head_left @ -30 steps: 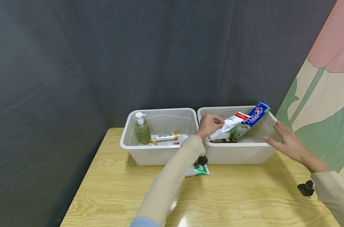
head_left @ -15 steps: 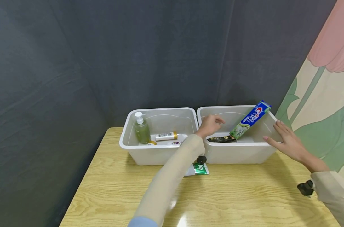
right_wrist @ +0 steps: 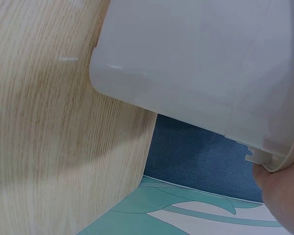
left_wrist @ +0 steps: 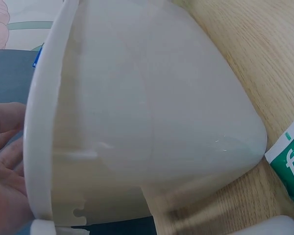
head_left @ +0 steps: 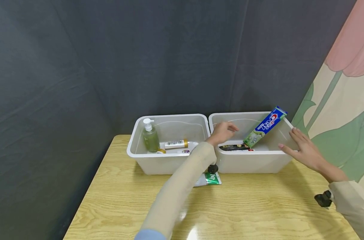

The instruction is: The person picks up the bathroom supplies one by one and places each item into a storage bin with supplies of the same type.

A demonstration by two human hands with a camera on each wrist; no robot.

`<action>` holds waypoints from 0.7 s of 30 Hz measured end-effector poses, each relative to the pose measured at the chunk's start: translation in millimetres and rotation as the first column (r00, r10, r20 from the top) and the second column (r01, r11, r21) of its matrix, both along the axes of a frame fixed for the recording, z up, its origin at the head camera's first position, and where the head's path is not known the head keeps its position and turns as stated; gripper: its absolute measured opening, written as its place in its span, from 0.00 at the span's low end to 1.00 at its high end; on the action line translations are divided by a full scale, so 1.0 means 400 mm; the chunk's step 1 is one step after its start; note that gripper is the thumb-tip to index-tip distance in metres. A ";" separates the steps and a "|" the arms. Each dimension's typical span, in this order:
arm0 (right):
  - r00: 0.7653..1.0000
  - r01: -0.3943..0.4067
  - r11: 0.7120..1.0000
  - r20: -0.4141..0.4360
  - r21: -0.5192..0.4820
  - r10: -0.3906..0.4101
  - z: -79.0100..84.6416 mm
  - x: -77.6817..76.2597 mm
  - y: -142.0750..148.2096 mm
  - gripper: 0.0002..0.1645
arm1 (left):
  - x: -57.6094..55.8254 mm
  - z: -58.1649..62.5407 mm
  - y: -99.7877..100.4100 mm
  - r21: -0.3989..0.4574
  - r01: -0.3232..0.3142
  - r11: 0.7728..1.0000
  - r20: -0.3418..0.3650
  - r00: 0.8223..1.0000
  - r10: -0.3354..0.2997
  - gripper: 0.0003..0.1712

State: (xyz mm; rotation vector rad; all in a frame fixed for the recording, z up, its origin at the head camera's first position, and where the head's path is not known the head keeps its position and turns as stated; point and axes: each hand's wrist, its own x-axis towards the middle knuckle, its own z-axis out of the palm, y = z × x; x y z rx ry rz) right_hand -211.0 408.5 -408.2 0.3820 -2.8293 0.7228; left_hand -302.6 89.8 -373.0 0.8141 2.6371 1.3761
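Note:
My left hand (head_left: 222,132) hangs over the left part of the right-hand white bin (head_left: 257,163), fingers loosely bent and holding nothing. In the left wrist view, the same hand (left_wrist: 10,171) shows just past the bin's rim. A blue and green Crest toothpaste tube (head_left: 265,126) leans in this bin, its top end on the right rim. Low at the bin's near wall lies a black toothpaste package (head_left: 234,147), with a bit of red (head_left: 250,150) showing beside it. My right hand (head_left: 305,150) rests its fairly straight fingers on the right rim.
A second white bin (head_left: 164,165) stands at left, with a green pump bottle (head_left: 151,138) and white, gold-capped tubes (head_left: 176,144) inside. A green and white tube (head_left: 212,179) lies on the wooden table (head_left: 245,206) before the bins. A dark curtain (head_left: 170,60) hangs behind.
A second ago my left hand held a white and red toothpaste tube over the right-hand bin. It let go, and the tube dropped in. The right hand has stayed on the rim.

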 end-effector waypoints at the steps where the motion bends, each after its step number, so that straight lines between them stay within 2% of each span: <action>1: 1.000 0.001 1.000 0.000 0.000 -0.001 0.000 0.000 0.000 0.50 | 0.000 0.000 0.000 -0.001 0.001 1.000 0.002 1.000 -0.001 0.12; 8: 1.000 0.000 1.000 -0.006 0.005 0.000 -0.002 -0.001 0.004 0.50 | -0.003 -0.003 0.001 0.016 0.001 1.000 0.009 1.000 -0.001 0.11; 16: 1.000 -0.004 1.000 -0.015 0.000 0.004 -0.006 0.001 0.006 0.49 | 0.008 0.002 -0.009 0.086 0.038 0.996 0.044 0.998 -0.042 0.11; 21: 1.000 -0.005 1.000 -0.010 -0.002 0.005 -0.005 -0.001 0.004 0.50 | 0.003 -0.002 -0.014 0.094 0.030 0.995 0.045 0.998 -0.034 0.11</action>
